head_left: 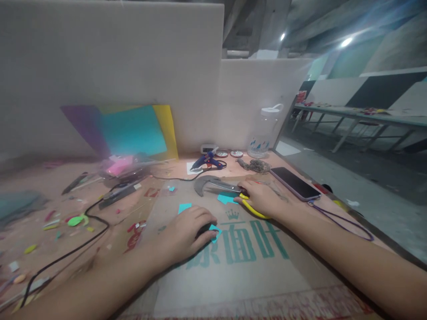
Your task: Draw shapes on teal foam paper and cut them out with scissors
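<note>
My left hand is low over the mat, thumb and fingers closed on a small turquoise paper piece. To its right, my right hand grips the yellow handle of the scissors. Their grey metal blades point left and lie close to the table; the tip looks curved or blurred. Another turquoise paper scrap lies just below the blades. A further turquoise cutting shows behind the left hand, and a tiny one rests farther back. Part of the scissors' handle is hidden by the right hand.
A blue glue gun stands at the back, its cord running left. A clear bottle, a phone and a twine bundle sit at right. Coloured sheets lean on the white partition. Scraps litter the left side.
</note>
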Demonstrator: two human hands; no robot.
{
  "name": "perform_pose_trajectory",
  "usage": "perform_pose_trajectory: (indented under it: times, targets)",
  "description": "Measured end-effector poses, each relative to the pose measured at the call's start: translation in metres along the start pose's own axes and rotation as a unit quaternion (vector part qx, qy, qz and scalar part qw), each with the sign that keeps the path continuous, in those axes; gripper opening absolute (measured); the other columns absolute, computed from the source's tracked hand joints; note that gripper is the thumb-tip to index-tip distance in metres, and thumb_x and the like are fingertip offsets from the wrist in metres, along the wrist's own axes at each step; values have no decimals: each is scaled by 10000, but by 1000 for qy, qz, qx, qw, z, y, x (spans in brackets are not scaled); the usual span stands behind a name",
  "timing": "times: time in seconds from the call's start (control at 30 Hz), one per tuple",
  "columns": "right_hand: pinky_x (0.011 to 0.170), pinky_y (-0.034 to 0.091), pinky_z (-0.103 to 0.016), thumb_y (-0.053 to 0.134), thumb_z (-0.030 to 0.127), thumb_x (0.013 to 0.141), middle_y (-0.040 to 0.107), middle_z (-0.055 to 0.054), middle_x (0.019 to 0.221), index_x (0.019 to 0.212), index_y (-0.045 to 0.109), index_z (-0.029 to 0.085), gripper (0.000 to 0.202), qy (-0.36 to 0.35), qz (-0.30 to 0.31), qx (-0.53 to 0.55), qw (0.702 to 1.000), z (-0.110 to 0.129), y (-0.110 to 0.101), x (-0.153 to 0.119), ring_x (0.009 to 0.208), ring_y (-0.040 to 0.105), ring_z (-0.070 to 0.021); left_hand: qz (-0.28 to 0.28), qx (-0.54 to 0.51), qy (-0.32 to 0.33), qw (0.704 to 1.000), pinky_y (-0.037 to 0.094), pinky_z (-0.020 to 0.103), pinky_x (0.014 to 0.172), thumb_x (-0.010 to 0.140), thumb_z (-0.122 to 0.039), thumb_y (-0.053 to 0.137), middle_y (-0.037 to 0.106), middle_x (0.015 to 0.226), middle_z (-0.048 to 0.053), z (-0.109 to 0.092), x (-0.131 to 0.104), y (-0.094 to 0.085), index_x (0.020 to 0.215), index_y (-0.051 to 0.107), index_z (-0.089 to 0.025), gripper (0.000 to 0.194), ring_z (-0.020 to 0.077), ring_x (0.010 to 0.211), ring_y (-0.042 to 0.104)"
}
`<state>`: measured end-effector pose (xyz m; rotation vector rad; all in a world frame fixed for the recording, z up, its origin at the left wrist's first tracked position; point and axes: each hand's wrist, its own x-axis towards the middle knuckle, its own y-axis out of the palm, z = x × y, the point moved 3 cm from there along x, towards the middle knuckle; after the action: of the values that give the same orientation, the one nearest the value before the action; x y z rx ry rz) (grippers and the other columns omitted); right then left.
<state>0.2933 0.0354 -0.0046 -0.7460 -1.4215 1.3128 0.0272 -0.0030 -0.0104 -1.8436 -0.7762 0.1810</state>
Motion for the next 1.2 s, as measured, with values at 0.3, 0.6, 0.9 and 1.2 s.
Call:
perform_pose_trajectory:
  times: [0.3, 0.6, 0.9, 1.2]
  targets:
    - [786, 453, -325, 633, 478, 950, 726, -106, 1037, 1112, 649, 189, 332, -8, -1, -9, 1000, 2, -2, 0, 953, 673, -260, -19, 0, 12, 1000, 489, 387, 973, 1024, -407, 528, 705, 1146, 91, 3, 1, 2, 1147, 664, -205, 273, 239, 1093, 629]
    - [799, 461, -347, 639, 472, 937, 724, -114, 1073, 1117, 645, 193, 332, 0, -6, -5, 1000, 0, 1, 1, 989, 663, -286, -26, 9, 10, 1000, 498, 385, 973, 1019, -398, 536, 714, 1145, 92, 3, 3, 1, 1147, 668, -198, 272, 239, 1090, 636]
    - [787, 459, -347, 626, 468, 945, 721, -122, 1082, 1128, 642, 192, 332, -4, -4, -5, 1000, 1, -1, 1, 980, 665, -288, -35, 10, -32, 999, 521, 372, 934, 1010, -384, 514, 752, 1143, 80, 2, 7, -1, 1130, 682, -208, 271, 242, 1055, 684]
    - [812, 464, -340, 667, 477, 923, 725, -116, 1102, 1139, 642, 186, 364, 6, -19, 42, 999, -1, -1, 1, 996, 664, -277, -3, 104, -110, 988, 542, 354, 825, 946, -330, 561, 755, 1070, 94, 8, 60, -28, 1096, 720, -199, 255, 267, 967, 705]
